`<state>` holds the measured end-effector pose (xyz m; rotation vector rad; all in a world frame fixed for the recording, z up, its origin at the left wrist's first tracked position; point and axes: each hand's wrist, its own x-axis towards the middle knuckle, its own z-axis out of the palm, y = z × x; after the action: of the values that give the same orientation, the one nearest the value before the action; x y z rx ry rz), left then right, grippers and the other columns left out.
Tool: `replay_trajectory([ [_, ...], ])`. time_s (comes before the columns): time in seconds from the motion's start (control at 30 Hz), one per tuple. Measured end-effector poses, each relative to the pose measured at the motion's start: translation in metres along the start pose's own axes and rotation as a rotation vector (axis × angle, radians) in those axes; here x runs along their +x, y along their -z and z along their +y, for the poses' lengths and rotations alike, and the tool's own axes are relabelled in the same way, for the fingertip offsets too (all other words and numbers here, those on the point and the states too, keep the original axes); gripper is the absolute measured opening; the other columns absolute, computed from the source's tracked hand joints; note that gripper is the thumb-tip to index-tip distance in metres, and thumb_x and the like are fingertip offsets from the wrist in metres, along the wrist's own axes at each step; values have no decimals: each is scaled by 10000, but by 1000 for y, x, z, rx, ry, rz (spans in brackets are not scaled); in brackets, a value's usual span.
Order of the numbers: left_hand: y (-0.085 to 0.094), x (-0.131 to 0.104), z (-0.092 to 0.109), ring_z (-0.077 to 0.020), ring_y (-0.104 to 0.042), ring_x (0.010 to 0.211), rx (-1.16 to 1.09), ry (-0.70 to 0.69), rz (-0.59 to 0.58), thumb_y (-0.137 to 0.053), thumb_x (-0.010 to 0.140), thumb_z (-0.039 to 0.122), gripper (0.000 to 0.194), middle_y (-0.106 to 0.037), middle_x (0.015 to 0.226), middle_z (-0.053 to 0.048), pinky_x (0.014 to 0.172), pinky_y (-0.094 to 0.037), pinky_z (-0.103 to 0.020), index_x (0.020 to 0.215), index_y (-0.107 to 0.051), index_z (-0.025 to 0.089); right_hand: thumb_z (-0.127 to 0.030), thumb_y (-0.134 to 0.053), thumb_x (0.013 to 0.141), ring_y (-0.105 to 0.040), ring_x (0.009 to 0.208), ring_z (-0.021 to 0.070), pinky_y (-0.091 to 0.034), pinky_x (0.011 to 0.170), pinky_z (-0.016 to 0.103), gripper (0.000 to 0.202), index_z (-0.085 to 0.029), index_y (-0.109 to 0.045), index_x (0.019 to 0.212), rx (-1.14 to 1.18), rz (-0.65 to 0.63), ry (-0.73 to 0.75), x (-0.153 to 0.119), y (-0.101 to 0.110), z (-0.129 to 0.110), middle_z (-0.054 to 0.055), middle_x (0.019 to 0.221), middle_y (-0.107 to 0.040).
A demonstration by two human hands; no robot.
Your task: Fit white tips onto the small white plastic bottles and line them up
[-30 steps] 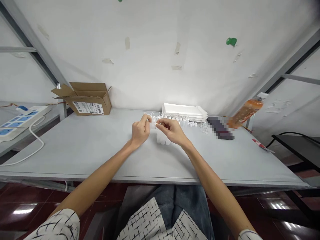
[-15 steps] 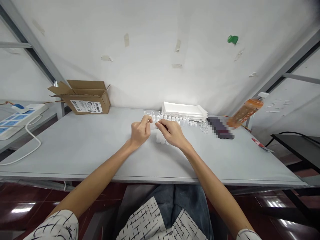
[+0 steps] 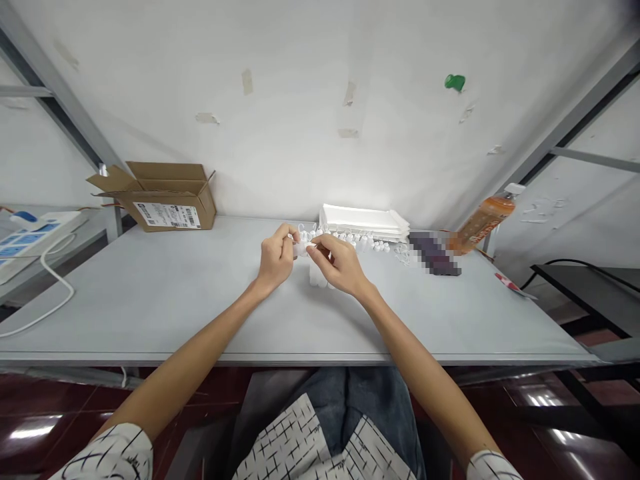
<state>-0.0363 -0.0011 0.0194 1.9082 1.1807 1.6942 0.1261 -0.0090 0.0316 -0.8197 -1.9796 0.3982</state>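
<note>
Between my two hands is a small white plastic piece [image 3: 300, 249], partly covered by fingers, so its exact kind is unclear. My left hand [image 3: 277, 257] pinches it from the left, thumb against a bent index finger. From the right, my right hand [image 3: 340, 263] has its thumb and fingertips closed at the same piece. Behind the hands runs a row of small white pieces with thin loops [image 3: 363, 241]. Several white cylindrical pieces [image 3: 317, 276] stand on the table just below the fingers, partly hidden by my right hand.
A stack of white trays [image 3: 365, 221] lies against the wall. An open cardboard box [image 3: 170, 200] is at the back left, with a power strip [image 3: 30, 240] further left. A blurred dark object [image 3: 435, 253] and an orange bottle [image 3: 483, 223] sit right on the grey table [image 3: 190, 293].
The hands have come slightly apart at the fingertips, and more of the white piece shows between them. The whole view has shifted a little.
</note>
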Motion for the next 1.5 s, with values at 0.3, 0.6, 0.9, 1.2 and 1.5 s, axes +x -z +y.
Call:
replay_trajectory([
  [0.3, -1, -1, 4, -85, -326, 405, -121, 75, -120, -359, 796, 150, 149, -315, 488, 74, 425, -318, -183, 715, -471, 206, -341, -435, 976, -394, 556, 116, -306, 559, 271, 242, -209, -461, 775, -65, -7, 73, -2, 0, -1, -16, 650, -464],
  [0.6, -3, -5, -8, -69, -259, 344, 331, -497, 78, -367, 795, 78, 193, -332, 445, 76, 405, -209, -210, 698, -482, 198, -576, -372, 985, -378, 544, 111, -316, 554, 269, 529, -208, -366, 605, 220, -189, -240, 0, 2, -3, -25, 558, -394],
  [0.9, 0, -4, 3, -85, -322, 372, 107, -246, -54, -345, 807, 64, 201, -333, 464, 85, 436, -284, -198, 729, -459, 210, -476, -537, 926, -411, 532, 104, -329, 538, 260, 346, -194, -525, 725, 228, -124, -154, -2, 8, -6, -27, 602, -469],
  [1.2, 0, -4, -3, -69, -264, 355, 199, -427, -12, -379, 811, 85, 169, -323, 459, 84, 402, -229, -209, 722, -461, 204, -643, -504, 907, -359, 454, 87, -298, 493, 261, 568, -213, -358, 567, 377, -271, -313, 1, 10, -7, -48, 458, -403],
  [1.5, -2, -6, 7, -90, -433, 448, -72, -5, -219, -353, 818, 136, 179, -415, 526, 56, 426, -414, -173, 712, -481, 199, -595, -550, 896, -398, 455, 98, -308, 478, 256, 503, -206, -447, 595, 327, -217, -273, 0, 14, -9, -40, 467, -453],
])
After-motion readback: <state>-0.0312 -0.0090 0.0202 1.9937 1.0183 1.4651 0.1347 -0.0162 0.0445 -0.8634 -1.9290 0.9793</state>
